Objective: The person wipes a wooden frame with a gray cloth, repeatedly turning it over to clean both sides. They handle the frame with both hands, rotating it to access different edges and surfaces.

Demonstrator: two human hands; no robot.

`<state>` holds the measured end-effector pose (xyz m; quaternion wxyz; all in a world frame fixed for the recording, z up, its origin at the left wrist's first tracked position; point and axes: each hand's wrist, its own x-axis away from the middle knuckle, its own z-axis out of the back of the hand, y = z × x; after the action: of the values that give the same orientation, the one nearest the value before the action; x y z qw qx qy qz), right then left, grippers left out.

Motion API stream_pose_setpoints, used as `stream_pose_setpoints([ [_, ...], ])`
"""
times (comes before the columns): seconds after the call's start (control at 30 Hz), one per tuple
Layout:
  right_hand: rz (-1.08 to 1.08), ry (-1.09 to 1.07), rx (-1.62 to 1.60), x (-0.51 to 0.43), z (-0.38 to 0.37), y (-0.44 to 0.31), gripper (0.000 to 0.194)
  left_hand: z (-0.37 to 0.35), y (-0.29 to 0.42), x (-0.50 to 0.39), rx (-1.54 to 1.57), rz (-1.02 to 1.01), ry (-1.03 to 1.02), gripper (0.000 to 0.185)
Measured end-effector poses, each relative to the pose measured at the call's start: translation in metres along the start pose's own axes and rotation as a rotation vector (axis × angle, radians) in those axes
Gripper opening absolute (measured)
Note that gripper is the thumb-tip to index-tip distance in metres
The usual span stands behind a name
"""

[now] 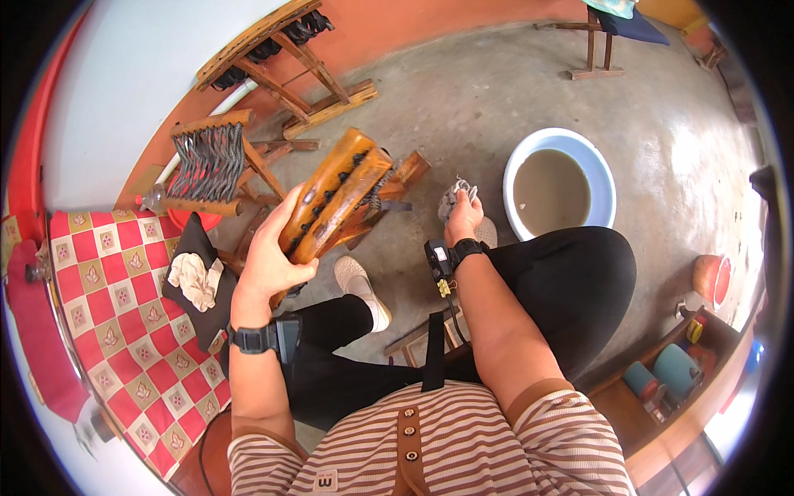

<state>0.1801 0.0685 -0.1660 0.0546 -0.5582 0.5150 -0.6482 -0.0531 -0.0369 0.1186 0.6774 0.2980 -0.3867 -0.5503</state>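
My left hand (270,251) grips a folded wooden stool (341,201) by its top rails, which lie side by side with dark cord wound between them. The stool's legs are partly hidden behind the rails. In my right hand (465,217) is a crumpled grey cloth (454,197), held low over the floor and apart from the stool. Just right of that hand stands a pale blue basin (603,186) holding murky brown water (551,192).
Two more corded wooden stools (245,158) (291,56) stand at the upper left. A checked tablecloth (136,316) bears a dark cushion with a pale cloth (195,282). At the lower right is an open wooden drawer (676,421) with containers; another stool (595,73) stands far back.
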Motion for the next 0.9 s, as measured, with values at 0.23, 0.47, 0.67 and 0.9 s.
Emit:
stream_pose_setpoints([
  [0.23,0.144,-0.064,0.435,-0.019,0.032,0.036,0.025,-0.009,-0.004,-0.019,-0.080,-0.019,-0.113,0.089],
  [0.47,0.251,-0.088,0.947,-0.065,0.023,0.069,0.033,-0.020,-0.006,-0.042,-0.281,-0.135,-0.140,0.094],
  [0.67,0.509,-0.233,1.282,-0.058,0.004,0.063,0.032,-0.017,-0.006,-0.057,-0.308,-0.108,-0.161,0.093],
  [0.9,0.581,-0.494,1.550,-0.062,0.016,0.086,0.027,-0.015,-0.004,-0.064,-0.333,-0.006,-0.191,0.086],
])
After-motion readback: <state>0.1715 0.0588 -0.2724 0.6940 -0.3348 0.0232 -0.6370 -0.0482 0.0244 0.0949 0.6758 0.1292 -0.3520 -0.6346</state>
